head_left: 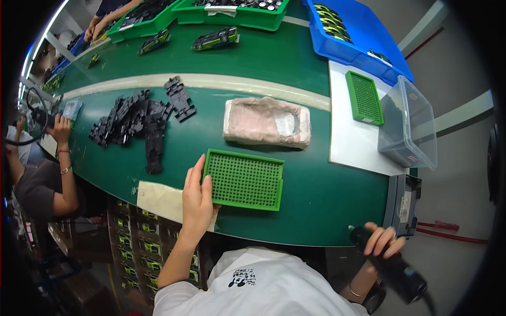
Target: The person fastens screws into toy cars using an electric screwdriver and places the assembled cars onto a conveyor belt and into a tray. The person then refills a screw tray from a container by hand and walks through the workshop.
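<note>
The left hand (197, 204) grips a green tray (245, 205); the right hand (383, 242) closes its fingers around a screwdriver (401, 276). Far left, black parts (136, 117) lie loose, seemingly unassembled.

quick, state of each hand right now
Left hand: holding the green perforated tray by its left edge.
Right hand: closed around a black corded tool.

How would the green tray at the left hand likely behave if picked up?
The green tray looks like molded plastic with a raised rim, so it is probably fairly stiff. Its shallow, gridded form suggests it is light for its size.
</note>
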`<state>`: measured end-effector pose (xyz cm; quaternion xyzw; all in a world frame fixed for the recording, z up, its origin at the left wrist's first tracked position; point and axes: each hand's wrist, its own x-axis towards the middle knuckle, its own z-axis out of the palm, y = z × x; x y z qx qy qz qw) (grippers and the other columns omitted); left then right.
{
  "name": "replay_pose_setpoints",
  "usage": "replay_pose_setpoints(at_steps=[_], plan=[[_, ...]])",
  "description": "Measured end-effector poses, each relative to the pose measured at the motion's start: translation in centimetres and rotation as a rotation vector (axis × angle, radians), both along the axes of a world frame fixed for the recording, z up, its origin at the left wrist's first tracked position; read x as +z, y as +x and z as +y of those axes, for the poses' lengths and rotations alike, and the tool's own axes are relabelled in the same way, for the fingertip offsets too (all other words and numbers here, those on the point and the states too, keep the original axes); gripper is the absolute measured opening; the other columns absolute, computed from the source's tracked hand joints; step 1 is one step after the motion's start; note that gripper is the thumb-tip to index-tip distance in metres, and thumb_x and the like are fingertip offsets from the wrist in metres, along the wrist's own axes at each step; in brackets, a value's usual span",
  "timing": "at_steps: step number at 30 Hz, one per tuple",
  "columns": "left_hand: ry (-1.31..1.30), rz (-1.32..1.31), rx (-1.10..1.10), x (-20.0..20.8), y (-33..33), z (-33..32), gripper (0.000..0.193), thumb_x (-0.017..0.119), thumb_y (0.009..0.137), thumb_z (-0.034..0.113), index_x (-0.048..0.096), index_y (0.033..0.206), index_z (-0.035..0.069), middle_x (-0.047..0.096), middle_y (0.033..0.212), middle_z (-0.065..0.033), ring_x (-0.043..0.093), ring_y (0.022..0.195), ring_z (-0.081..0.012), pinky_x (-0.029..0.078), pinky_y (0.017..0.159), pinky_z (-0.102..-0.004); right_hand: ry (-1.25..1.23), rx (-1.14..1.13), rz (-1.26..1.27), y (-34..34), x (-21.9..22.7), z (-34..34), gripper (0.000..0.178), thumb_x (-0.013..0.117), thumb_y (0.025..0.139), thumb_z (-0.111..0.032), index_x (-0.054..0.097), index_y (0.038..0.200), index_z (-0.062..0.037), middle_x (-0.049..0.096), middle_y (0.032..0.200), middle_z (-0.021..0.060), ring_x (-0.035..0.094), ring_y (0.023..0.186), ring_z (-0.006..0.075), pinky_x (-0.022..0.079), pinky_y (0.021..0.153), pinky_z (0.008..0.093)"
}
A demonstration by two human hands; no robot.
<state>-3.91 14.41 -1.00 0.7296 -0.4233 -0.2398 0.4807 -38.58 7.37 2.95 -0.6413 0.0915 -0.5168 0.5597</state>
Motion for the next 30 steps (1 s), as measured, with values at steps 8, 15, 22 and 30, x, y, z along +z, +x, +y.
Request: replay_pose_setpoints(at_steps=[8, 15, 22, 30], plan=[[0.108, -0.623, -0.113, 1.0, -1.1, -1.2, 0.025, 0.048, 0.084, 0.006, 0.047, 0.106, -0.005, 0.055, 0.093, -0.0182, 0.058, 0.078, -0.0313, 0.048, 0.059, -0.0404, 0.071, -0.796, -0.208, 2.0, -1.7, -1.1, 0.073, 0.059, 0.076, -0.052, 0.028, 0.126, -0.0075, 0.042, 0.079, 0.0039, 0.044, 0.058, 0.0111, 0.042, 0.055, 0.0252], [0.238, -0.502, -0.109, 1.2, -1.4, -2.2, 0.028, 0.050, 0.084, 0.007, 0.043, 0.109, -0.002, 0.058, 0.088, -0.0226, 0.057, 0.071, -0.0391, 0.045, 0.060, -0.0461, 0.060, -0.722, -0.208, 4.4, 1.2, -2.7, 0.084, 0.060, 0.072, -0.056, 0.024, 0.128, -0.0055, 0.042, 0.074, 0.0046, 0.044, 0.048, 0.0108, 0.038, 0.040, 0.0215], [0.170, -0.459, -0.326, 3.9, 1.1, -3.8, 0.041, 0.056, 0.082, 0.017, 0.041, 0.116, -0.001, 0.059, 0.063, -0.0182, 0.058, 0.055, -0.0373, 0.047, 0.051, -0.0436, -0.132, -0.468, -0.248, 9.7, 7.2, -8.4, 0.092, 0.054, 0.073, -0.063, 0.017, 0.135, -0.0060, 0.040, 0.076, 0.0055, 0.045, 0.049, 0.0113, 0.041, 0.041, 0.0223], [-0.344, -0.896, -0.350, 3.1, 16.9, -25.4, 0.040, 0.075, 0.059, 0.016, 0.044, 0.082, 0.005, 0.048, 0.117, -0.0153, 0.045, 0.109, -0.0308, 0.037, 0.090, -0.0384, -0.109, -0.312, -0.394, 15.6, 8.9, -9.6, 0.092, 0.049, 0.072, -0.068, 0.018, 0.134, -0.0075, 0.038, 0.076, 0.0049, 0.043, 0.048, 0.0114, 0.040, 0.042, 0.0238]])
